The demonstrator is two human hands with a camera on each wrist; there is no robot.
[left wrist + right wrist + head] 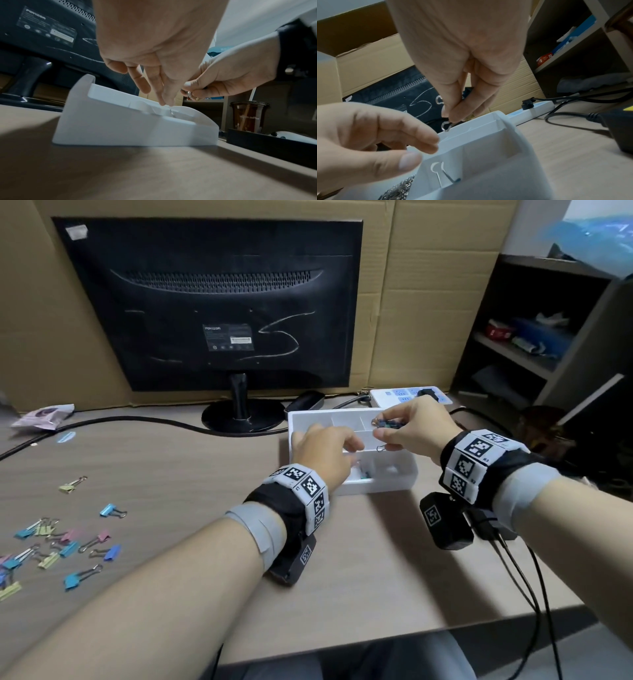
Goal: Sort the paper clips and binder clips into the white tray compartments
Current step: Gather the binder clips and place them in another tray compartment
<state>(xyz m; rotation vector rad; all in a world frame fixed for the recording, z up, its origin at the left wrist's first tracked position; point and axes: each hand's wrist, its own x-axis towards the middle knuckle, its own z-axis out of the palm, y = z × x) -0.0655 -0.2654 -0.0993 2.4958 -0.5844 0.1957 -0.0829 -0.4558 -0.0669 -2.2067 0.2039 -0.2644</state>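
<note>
Sorting binder clips (388,424) into white tray (376,487)

White tray (394,484) smooth matt plastic; desk (171,474) matt wood-grain; clip handles (446,125) shiny wire; cardboard (428,302) backdrop dull

A black monitor (209,302) stands with its back to the camera against a cardboard sheet (428,296). A white power strip (407,396) lies right of its stand. A coffee cup (248,117) stands past the desk's edge, and cluttered shelves (534,337) rise at the right.
</note>
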